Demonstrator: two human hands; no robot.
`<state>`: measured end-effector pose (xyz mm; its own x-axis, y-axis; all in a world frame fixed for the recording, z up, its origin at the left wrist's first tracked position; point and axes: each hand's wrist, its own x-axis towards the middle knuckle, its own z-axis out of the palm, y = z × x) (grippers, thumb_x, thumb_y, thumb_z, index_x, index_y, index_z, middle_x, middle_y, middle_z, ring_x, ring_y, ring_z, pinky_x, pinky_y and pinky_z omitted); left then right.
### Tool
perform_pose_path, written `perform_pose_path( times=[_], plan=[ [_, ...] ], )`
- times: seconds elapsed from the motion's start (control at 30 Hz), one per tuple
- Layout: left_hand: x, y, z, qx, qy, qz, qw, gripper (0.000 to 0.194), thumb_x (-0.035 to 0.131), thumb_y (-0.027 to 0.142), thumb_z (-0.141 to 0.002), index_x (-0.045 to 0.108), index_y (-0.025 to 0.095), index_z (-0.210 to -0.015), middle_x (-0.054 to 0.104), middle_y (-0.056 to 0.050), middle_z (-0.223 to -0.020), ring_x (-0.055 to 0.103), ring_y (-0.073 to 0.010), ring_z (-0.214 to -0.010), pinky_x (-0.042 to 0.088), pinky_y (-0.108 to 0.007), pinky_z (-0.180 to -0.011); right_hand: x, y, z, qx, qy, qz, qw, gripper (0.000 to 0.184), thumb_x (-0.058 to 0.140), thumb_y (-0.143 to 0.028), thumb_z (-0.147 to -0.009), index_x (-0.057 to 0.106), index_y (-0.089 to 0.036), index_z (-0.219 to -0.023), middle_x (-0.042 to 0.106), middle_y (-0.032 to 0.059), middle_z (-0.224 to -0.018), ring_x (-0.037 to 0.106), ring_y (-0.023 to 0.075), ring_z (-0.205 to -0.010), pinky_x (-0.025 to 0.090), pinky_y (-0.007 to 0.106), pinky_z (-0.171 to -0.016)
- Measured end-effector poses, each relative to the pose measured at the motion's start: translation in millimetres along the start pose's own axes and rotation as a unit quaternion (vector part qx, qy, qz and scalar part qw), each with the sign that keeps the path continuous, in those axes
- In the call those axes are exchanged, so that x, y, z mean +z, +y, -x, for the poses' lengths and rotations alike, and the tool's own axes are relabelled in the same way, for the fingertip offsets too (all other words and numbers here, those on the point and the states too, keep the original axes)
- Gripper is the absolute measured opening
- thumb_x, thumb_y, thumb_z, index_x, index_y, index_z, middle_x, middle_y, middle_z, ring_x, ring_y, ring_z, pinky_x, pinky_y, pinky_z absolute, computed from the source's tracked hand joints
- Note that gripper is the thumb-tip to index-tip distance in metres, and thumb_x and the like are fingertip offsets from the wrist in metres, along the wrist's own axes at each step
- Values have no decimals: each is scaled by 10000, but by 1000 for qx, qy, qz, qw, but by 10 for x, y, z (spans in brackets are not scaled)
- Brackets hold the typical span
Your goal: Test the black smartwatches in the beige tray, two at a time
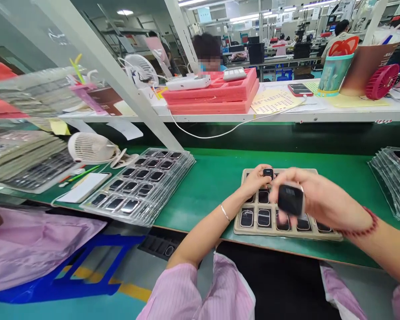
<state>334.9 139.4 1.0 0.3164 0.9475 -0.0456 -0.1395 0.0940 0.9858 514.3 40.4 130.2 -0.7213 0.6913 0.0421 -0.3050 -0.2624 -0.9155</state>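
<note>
I had the right hand closed around a square black-faced unit, lifted just above the tray. Motion blur hid most of its detail from me, though a pale edge showed along one side. The left hand was pinched on a smaller black piece near the tray's far edge, its fingers curled over it.

The tray, beige and rimmed, lay on the green desk directly beneath both hands, with rows of black-faced units in its pockets. My hands blocked part of the far rows. A silver bangle circled the left wrist and a red bead bracelet the right, while pink striped sleeves came into view along the bottom edge.

Left of the tray sat a stack of clear plastic trays holding dark units, with a white fan just beyond it. Another clear stack stood at the desk's right end. Up on the shelf were red foam trays, a phone, a cup and a pink fan — and past the foam trays, a co-worker sat on the far side.
</note>
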Motion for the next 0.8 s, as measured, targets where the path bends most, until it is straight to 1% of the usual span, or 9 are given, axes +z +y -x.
perform_pose_path(
  times=[0.07,0.13,0.2,0.27,0.33,0.43,0.63,0.7,0.8],
  plan=[
    [-3,-10,2,17,19,-14,1000,343,652,156,-731,541,168,-1055,667,-15,-851,625,-103,-639,433,-178,-521,-427,143,-181,-35,101,56,993,418,699,-455,-836,609,-215,-1165,667,113,-1162,713,218,-897,611,280,-637],
    [-10,-27,10,21,25,-31,999,353,644,161,-721,541,148,-1058,656,-19,-833,612,-92,-596,406,-171,-486,-842,340,-333,-14,179,102,978,424,711,-349,-825,588,-221,-1210,659,113,-1213,710,220,-960,620,291,-698],
    [-15,-41,20,23,25,-39,999,360,621,146,-709,537,142,-1060,659,-29,-860,613,-87,-594,394,-166,-473,-1156,543,-430,8,205,148,968,442,709,-261,-801,574,-204,-1218,688,117,-1162,721,209,-912,624,317,-721],
    [-14,-50,28,27,25,-42,998,382,600,118,-689,531,146,-1063,656,-31,-885,628,-92,-620,402,-163,-482,-1335,700,-471,18,199,174,964,443,687,-219,-788,573,-201,-1216,701,111,-1136,726,206,-892,624,340,-742],
    [-11,-54,28,28,22,-44,998,395,586,102,-679,527,155,-1066,649,-27,-901,645,-100,-653,421,-164,-505,-1402,786,-475,14,184,185,965,453,666,-195,-778,576,-215,-1221,698,101,-1155,724,208,-906,621,355,-765],
    [-21,-68,22,28,15,-48,998,376,585,127,-708,532,162,-1079,646,-37,-940,669,-123,-699,447,-177,-531,-1402,811,-456,3,176,190,966,444,654,-198,-783,587,-229,-1221,696,88,-1156,720,207,-911,619,350,-759],
    [-46,-151,54,38,9,-52,998,265,572,253,-814,587,131,-1049,666,-68,-923,679,-140,-643,448,-199,-513,-1422,853,-463,10,167,207,964,272,633,-297,-857,647,-193,-1108,720,81,-1015,704,154,-750,587,259,-627],
    [-17,-103,47,31,9,-45,998,279,598,250,-803,590,134,-1056,673,-68,-921,676,-136,-639,438,-190,-504,-1409,844,-481,7,160,198,967,322,674,-267,-825,631,-191,-1135,713,72,-1008,694,141,-737,577,240,-617],
    [-15,134,26,27,-35,8,999,470,707,222,-727,553,159,-1166,685,-75,-967,690,-146,-688,451,-178,-514,-1289,665,-429,13,133,115,984,563,745,-223,-745,541,-232,-1270,695,63,-1052,679,126,-708,581,243,-612]
  ],
)
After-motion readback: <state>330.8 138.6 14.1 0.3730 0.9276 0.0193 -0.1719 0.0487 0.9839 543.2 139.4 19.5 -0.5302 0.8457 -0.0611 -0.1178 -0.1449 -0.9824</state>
